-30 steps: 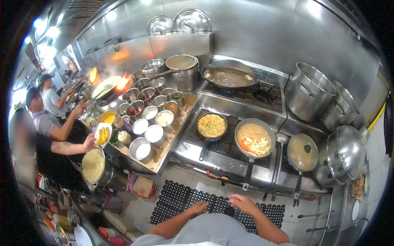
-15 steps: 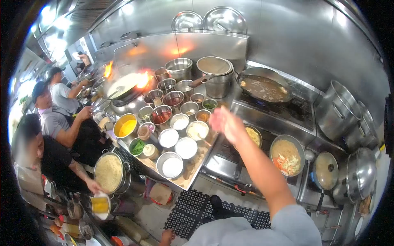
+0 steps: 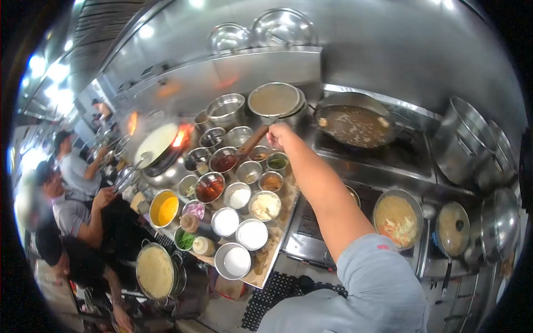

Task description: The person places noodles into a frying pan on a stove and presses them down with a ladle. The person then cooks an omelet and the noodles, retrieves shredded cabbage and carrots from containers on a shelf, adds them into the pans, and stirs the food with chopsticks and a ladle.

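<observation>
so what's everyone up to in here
The camera wearer's right hand is at the brown wooden handle of a round metal strainer set on a steel pot; how firm the hold is, I can't tell. The left hand is out of view. Across the counter, a co-worker in a grey shirt holds a long metal ladle in a large wok beside flames. On the stove, a dark wok holds brown liquid, and a grey pan holds yellowish food.

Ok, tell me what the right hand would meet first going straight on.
Most likely the strainer, near where its handle joins the rim. Depth is unclear, so the right hand may be touching it now.
</observation>
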### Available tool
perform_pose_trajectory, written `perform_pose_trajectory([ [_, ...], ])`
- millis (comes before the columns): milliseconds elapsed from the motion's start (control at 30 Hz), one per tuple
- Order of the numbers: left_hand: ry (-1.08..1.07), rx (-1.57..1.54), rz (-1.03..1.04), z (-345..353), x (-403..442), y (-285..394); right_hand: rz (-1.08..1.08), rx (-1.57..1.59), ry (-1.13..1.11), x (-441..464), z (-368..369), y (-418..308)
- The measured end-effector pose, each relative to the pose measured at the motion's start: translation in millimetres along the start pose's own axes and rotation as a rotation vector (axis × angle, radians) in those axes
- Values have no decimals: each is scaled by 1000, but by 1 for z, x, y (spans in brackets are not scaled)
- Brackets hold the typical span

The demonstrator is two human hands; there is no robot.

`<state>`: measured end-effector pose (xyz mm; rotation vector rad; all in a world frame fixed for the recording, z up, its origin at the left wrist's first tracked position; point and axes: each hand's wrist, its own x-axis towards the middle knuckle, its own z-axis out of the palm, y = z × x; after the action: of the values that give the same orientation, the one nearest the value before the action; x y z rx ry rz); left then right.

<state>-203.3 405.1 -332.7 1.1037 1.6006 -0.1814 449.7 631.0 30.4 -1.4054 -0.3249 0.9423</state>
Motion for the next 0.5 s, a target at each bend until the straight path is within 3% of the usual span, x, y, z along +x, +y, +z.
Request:
perform_pose_trajectory([
  [33,-9,7,-2,-3,4,7,-100,-86,-19,-19,-4,-9],
  [67,-25,9,1,-5,8,14,-63,-133,15,-43,-14,-14],
  [100,-41,18,3,-6,11,20,-35,-7,33,-56,-23,-14],
  [233,-92,55,9,-10,28,38,-202,-5,90,-122,-95,-29],
  [300,-110,62,5,-12,34,41,-301,173,-60,-156,-142,-45],
  [367,-125,66,1,-20,39,41,-238,-75,-162,-219,-176,-42],
  [433,-132,54,-3,-26,44,39,-164,-149,161,-261,-205,-18],
  [500,-134,31,-9,-30,45,34,-112,-446,405,-284,-218,-11],
])
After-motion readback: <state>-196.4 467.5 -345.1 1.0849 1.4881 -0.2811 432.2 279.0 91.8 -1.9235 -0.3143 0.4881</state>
